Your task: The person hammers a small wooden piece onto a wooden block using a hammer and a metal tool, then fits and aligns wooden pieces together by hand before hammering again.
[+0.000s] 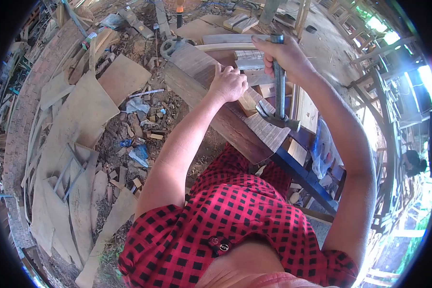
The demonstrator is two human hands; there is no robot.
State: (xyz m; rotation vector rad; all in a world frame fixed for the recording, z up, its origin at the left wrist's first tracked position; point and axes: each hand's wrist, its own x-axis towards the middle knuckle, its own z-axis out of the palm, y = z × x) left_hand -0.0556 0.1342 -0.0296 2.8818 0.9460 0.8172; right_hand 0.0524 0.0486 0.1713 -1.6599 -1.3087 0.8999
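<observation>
My right hand (pixel 289 56) is closed around the upper handle of a metal claw hammer (pixel 281 91). The hammer hangs head down, its claw and striking face just over the near end of a thick wooden beam (pixel 197 65). My left hand (pixel 228 85) is curled above the middle of this beam, knuckles up. What its fingers grip, if anything, is hidden. Beside that hand, a small pale wood block (pixel 248 102) sits at the beam, partly covered. Behind both hands lie several wooden strips, among them a long curved one (pixel 225 47).
A large metal ring-shaped piece (pixel 170 48) is at the beam's far end. Clear plastic (pixel 324 151) hangs by a dark blue bar (pixel 305 180) on the right. Scrap boards (pixel 74 110) and wood chips cover the ground at left. Timber racks (pixel 384 101) stand at right.
</observation>
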